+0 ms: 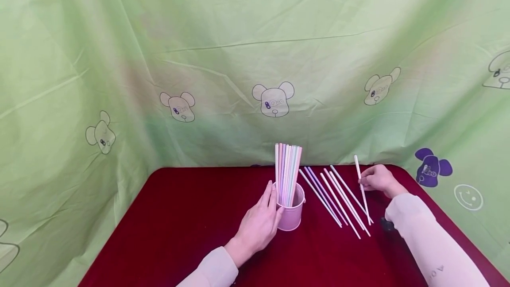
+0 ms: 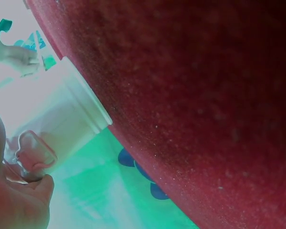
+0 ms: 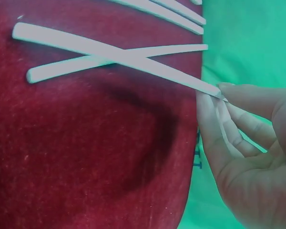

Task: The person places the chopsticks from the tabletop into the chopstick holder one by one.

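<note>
Near the middle of the table a small pink pail [image 1: 290,219] stands upright, with a bundle of pastel straws [image 1: 287,172] standing in it. My left hand [image 1: 256,223] holds the pail's left side, thumb toward the front; in the left wrist view the white-looking pail [image 2: 62,109] shows a wire loop beside the thumb. Over at the right, my right hand [image 1: 376,178] pinches a white straw [image 1: 363,194] between thumb and fingers. In the right wrist view this straw [image 3: 157,71] crosses above another straw [image 3: 66,67].
Several loose straws [image 1: 338,198] in pale green, purple, pink and white lie slanted between the pail and my right hand. The red tabletop [image 1: 191,220] stretches to the left. A green printed curtain [image 1: 223,65] rises behind the table and along both sides.
</note>
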The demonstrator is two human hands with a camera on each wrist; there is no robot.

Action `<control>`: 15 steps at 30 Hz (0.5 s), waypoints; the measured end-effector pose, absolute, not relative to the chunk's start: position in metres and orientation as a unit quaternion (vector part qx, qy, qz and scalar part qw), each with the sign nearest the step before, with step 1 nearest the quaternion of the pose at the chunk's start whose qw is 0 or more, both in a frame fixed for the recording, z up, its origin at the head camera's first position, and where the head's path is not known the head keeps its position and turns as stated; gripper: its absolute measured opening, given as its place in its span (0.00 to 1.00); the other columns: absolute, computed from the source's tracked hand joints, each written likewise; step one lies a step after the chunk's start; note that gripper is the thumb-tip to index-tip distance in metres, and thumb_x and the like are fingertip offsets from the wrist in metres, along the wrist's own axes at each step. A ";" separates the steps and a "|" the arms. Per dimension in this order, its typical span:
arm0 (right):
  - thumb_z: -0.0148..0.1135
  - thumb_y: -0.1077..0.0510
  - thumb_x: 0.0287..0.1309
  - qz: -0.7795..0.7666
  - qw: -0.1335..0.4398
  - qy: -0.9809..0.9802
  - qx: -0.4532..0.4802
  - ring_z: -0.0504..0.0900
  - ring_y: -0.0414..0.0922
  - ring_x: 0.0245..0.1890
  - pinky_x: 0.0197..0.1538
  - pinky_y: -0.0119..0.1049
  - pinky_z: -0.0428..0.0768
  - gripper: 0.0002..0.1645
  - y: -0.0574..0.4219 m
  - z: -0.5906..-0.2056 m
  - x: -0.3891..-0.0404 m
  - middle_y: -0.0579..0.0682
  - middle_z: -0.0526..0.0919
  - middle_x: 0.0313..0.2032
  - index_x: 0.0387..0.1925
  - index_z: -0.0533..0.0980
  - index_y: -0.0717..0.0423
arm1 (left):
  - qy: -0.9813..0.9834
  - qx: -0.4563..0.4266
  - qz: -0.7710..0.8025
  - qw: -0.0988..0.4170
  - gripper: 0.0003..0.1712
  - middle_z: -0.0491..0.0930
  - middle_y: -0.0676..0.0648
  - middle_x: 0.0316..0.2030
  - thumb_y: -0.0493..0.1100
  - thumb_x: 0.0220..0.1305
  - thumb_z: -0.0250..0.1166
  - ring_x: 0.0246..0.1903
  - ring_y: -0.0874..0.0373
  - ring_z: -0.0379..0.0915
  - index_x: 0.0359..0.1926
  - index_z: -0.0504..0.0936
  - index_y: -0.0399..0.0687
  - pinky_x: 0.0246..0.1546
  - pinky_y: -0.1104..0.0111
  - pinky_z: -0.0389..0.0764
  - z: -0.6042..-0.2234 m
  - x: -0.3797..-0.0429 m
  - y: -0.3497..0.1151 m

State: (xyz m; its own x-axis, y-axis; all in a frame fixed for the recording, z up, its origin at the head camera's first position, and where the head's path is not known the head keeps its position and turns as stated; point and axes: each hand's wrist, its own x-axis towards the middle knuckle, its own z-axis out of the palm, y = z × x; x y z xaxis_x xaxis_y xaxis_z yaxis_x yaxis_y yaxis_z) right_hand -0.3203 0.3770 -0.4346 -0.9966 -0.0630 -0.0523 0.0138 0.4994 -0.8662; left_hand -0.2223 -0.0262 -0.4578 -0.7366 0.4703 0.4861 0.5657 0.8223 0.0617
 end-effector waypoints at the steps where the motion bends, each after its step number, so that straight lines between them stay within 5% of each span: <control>1: 0.54 0.73 0.55 -0.506 0.039 0.861 -0.016 0.84 0.47 0.27 0.35 0.40 0.83 0.17 0.378 -0.434 -0.321 0.65 0.83 0.30 0.42 0.68 0.87 | -0.926 -0.280 -0.102 0.231 0.36 0.48 0.39 0.71 0.57 0.73 0.35 0.64 0.54 0.60 0.71 0.53 0.36 0.45 0.66 0.79 -0.458 -0.222 -0.026; 11: 0.54 0.71 0.60 -0.616 0.056 0.786 -0.018 0.85 0.47 0.33 0.42 0.39 0.82 0.23 0.377 -0.426 -0.320 0.51 0.84 0.29 0.50 0.61 0.88 | -0.926 -0.281 -0.098 0.233 0.36 0.48 0.38 0.71 0.56 0.73 0.35 0.65 0.54 0.59 0.70 0.53 0.35 0.46 0.66 0.79 -0.458 -0.222 -0.026; 15: 0.54 0.71 0.60 -0.660 0.043 0.749 -0.025 0.85 0.46 0.33 0.43 0.39 0.81 0.18 0.368 -0.416 -0.319 0.49 0.84 0.29 0.48 0.64 0.83 | -0.925 -0.282 -0.098 0.235 0.36 0.48 0.38 0.71 0.56 0.73 0.35 0.64 0.54 0.59 0.70 0.53 0.35 0.45 0.66 0.79 -0.457 -0.222 -0.026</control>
